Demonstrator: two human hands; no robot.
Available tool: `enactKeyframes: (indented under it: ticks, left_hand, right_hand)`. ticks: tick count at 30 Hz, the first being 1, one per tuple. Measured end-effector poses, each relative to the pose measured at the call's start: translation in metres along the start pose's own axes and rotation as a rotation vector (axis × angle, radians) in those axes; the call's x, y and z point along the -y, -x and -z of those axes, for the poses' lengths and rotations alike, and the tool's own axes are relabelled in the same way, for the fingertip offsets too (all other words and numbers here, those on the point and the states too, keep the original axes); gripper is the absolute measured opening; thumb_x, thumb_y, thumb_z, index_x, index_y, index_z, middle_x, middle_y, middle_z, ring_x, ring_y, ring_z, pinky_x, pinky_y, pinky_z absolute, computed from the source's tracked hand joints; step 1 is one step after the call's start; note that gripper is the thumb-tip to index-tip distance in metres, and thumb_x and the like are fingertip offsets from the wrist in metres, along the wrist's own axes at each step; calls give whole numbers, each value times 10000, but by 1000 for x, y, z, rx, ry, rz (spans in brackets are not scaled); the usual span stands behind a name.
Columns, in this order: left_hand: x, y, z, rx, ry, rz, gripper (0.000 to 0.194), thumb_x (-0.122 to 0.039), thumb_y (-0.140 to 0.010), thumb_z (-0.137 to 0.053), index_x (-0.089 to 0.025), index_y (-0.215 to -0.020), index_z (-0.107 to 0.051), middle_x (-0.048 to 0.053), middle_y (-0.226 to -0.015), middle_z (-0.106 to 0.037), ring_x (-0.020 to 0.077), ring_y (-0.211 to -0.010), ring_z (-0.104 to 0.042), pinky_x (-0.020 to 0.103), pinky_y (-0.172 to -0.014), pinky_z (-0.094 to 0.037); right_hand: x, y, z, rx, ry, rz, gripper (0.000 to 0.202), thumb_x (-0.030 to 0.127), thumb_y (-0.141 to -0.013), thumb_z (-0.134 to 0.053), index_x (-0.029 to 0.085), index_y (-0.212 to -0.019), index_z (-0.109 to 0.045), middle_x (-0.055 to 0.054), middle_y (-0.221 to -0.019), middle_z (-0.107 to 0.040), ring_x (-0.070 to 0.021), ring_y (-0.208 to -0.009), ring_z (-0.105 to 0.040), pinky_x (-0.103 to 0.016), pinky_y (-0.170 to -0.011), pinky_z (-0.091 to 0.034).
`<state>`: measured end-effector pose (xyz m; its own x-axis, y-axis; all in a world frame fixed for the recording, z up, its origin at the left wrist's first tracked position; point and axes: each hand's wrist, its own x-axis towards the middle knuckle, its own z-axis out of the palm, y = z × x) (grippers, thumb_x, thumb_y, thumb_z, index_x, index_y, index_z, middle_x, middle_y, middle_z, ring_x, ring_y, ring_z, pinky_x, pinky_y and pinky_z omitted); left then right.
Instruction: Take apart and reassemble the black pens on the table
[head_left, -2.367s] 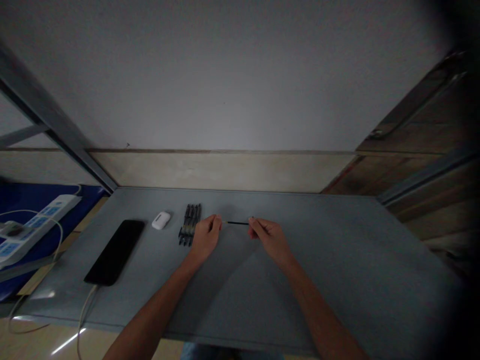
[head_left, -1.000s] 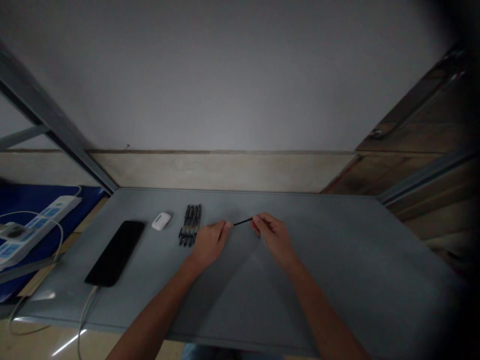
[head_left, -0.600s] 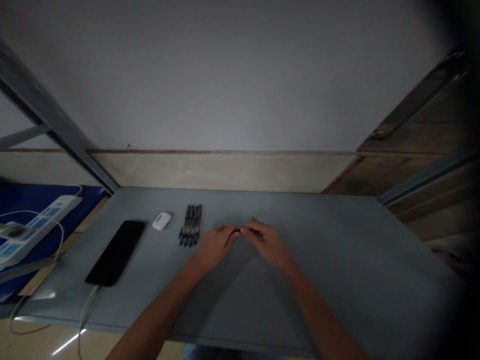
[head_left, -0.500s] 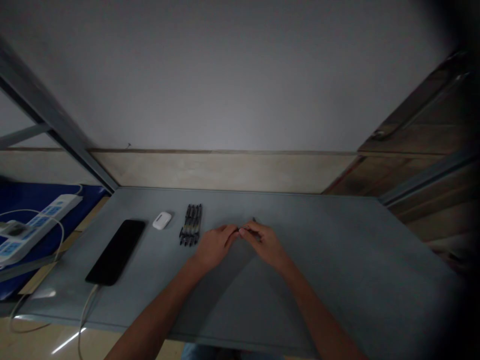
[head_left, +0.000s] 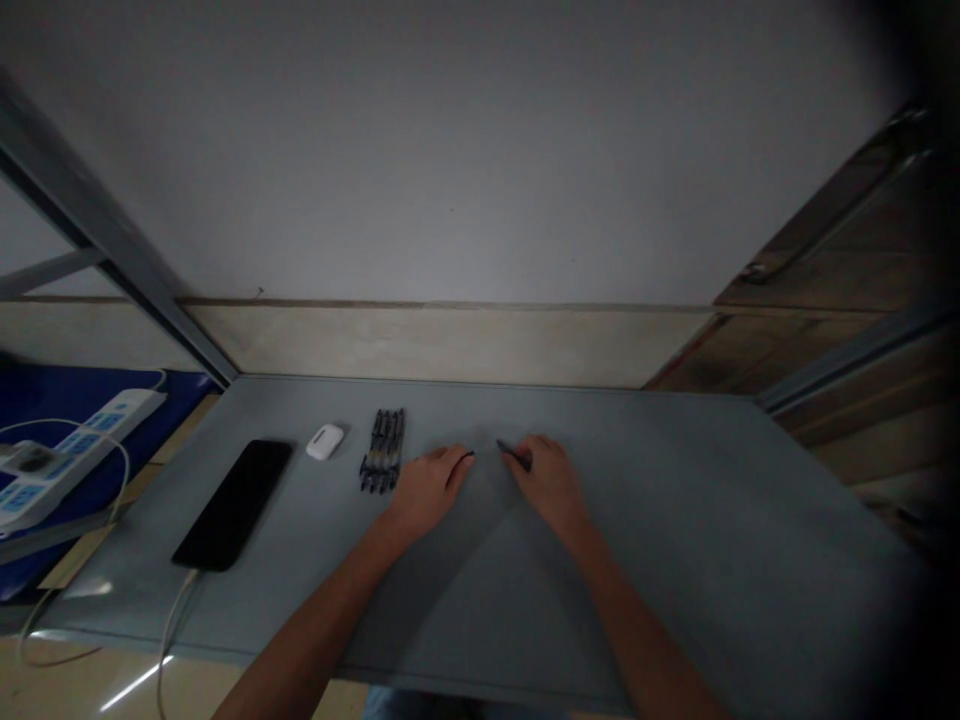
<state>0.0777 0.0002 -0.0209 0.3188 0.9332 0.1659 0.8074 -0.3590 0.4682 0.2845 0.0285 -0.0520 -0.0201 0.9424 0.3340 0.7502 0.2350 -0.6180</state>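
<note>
Near the middle of the grey table [head_left: 675, 520], my left hand [head_left: 429, 488] is closed in a pinch, with a small dark tip poking out between thumb and forefinger; the rest of that object is hidden. A short gap to the right, my right hand [head_left: 551, 482] grips a dark pen-like piece [head_left: 516, 456], its narrow end pointing up and left. Several dark pens with clear middles [head_left: 382, 450] lie side by side just left of my left hand.
A white earbud case [head_left: 325, 441] and a black phone [head_left: 232, 505] with a cable lie on the left. Beyond the table's left edge, a white power strip [head_left: 82, 450] rests on a blue surface. A pale wall [head_left: 465, 180] rises behind the table.
My hands, which were together at the fingertips, have come apart. My right hand has moved right, and the dark piece in it now shows more clearly.
</note>
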Motion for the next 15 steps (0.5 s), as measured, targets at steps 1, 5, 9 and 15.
enactKeyframes:
  ticks: [1,5,9,15]
  left_hand:
    - [0,0,0,4,-5,4,344,-396,-984,-323,-207,-1029,-607,55,-910,-674,183,-813,-645,264,-715,-457]
    - [0,0,1,14,1,-7,329,-386,-984,-329,-211,-1017,-605,54,-894,-675,184,-806,-645,263,-711,-452]
    - [0,0,1,22,16,-21,317,-373,-982,-338,-210,-1008,-609,55,-890,-675,186,-810,-642,262,-708,-447]
    - [-1,0,0,25,-11,-7,321,-384,-981,-338,-210,-1003,-607,52,-881,-673,188,-794,-643,261,-682,-438]
  right_hand:
    - [3,-1,1,36,-44,-14,224,407,-795,-611,227,-670,-565,-48,-688,-577,-223,-702,-543,-377,-714,-421]
    - [19,-5,7,135,-347,-154,314,494,-860,-496,203,-801,-598,-47,-699,-616,-183,-636,-565,-318,-618,-441]
    - [29,-6,8,105,-689,-241,361,538,-854,-493,191,-778,-557,-31,-643,-587,-151,-576,-550,-281,-555,-460]
    - [25,-6,7,53,-881,-276,282,475,-837,-549,197,-870,-580,-32,-709,-625,-156,-622,-592,-306,-603,-502]
